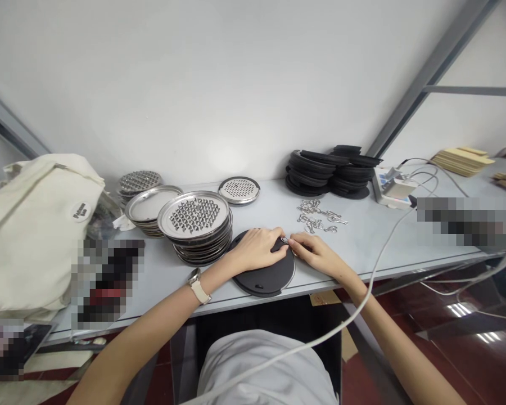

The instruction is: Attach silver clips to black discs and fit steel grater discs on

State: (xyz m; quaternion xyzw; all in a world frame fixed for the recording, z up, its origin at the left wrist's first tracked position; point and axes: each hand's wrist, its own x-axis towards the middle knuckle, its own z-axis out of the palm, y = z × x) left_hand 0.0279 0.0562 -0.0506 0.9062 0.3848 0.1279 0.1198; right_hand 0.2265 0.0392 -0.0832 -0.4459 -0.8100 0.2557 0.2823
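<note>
Grey tabletop point(362, 242), round black disc point(265, 275)

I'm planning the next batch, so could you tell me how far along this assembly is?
Done: cannot tell. In hand: left hand and right hand fit a small metal clip onto a black disc. Left: loose clips, stacked graters, black discs.

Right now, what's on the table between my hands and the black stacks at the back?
In the head view, a scatter of small metal hooks lies between the hands and the black stacks.
</note>
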